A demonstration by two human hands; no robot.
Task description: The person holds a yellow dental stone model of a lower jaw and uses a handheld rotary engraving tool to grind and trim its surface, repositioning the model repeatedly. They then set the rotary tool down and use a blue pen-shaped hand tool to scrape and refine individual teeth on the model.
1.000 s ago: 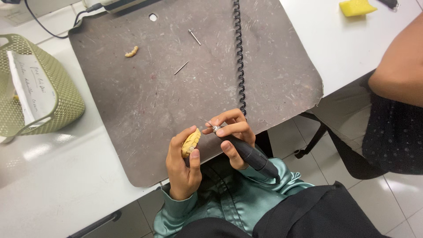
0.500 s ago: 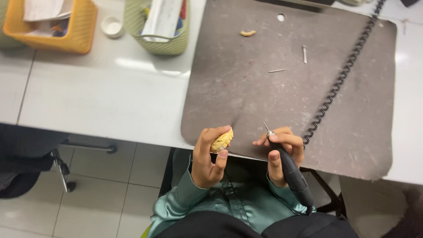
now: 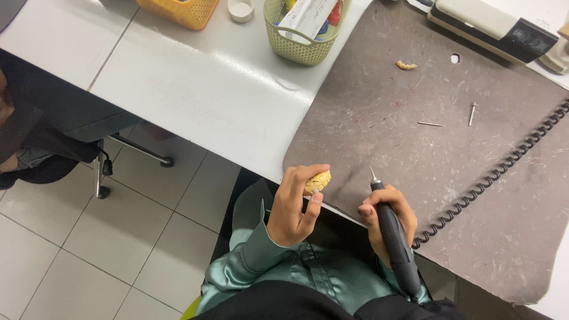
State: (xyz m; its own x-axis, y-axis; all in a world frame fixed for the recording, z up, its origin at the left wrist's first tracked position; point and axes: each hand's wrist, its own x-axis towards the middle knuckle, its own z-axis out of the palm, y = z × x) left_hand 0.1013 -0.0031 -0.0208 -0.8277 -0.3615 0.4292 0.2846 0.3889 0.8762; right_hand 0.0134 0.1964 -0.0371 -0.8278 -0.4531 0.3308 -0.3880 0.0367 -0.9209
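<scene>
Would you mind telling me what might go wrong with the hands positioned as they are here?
The left hand holds the yellow dental cast past the mat edge, over the floor; a slip might drop it. The handpiece in the right hand has its bare bur tip near the left fingers.

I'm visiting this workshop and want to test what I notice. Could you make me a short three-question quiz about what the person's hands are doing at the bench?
1. True or false: the left hand holds the yellow tooth-shaped model up off the dark mat.
2. What does the right hand grip?
A. a pair of scissors
B. a black pen-like rotary tool with a thin pointed bit
C. the green basket
3. Fill in: a black ______ cord runs across the mat.

Key:
1. True. It is pinched in the fingers, in front of the table edge.
2. B
3. coiled
</scene>
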